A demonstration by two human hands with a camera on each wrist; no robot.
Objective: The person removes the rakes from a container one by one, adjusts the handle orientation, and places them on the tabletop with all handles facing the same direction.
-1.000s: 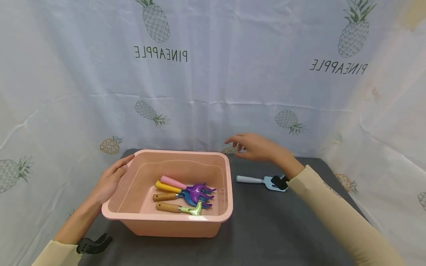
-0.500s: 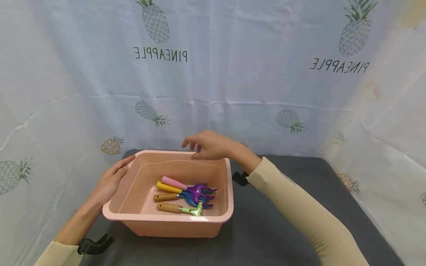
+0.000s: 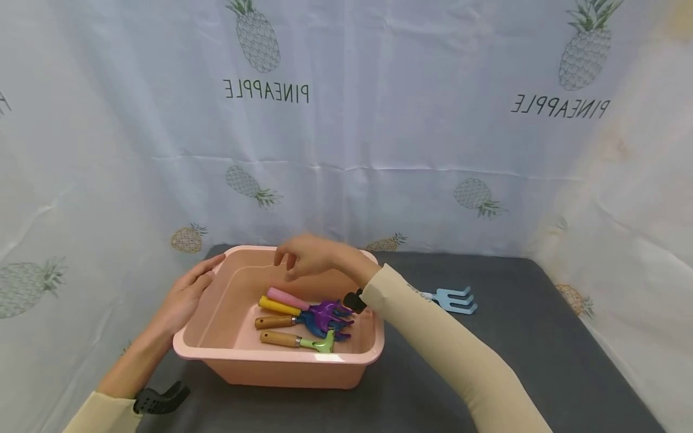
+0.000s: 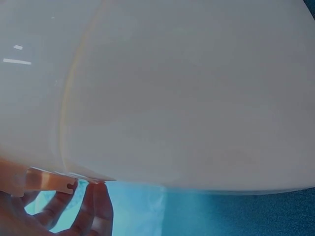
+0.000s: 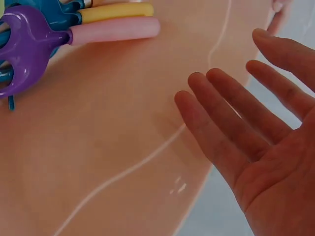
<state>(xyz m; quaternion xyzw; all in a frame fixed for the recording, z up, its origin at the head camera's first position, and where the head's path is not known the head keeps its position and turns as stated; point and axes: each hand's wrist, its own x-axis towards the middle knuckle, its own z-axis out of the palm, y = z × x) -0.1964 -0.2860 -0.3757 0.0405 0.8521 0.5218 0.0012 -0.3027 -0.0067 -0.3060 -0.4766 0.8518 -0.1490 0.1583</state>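
Peach plastic tub point(image 3: 271, 356) sits on the dark table point(image 3: 487, 355), tools lying inside. From my remote seat: L hand point(image 3: 184, 294) is on the tub's L rim, fingers touching it; can't tell from my feeds if it's pinching the rim or just resting there. R hand point(image 3: 308, 255) is over the far side of the tub, nothing in it, fingers apart & palm showing on my R wrist cam, well clear of the tools.

In the tub: purple fork point(image 3: 326, 314) w/ pink handle on top, overlapping blue heads; yellow handle point(image 3: 278, 305) next to it; then wood handle point(image 3: 275, 322) w/ blue head; green tool point(image 3: 298, 341) w/ wood handle nearest the front wall. Lt-blue fork point(image 3: 446, 298) lies on the table R of the tub, handle partly hidden by the R sleeve point(image 3: 433, 331). Pineapple-print curtain point(image 3: 379, 132) behind.
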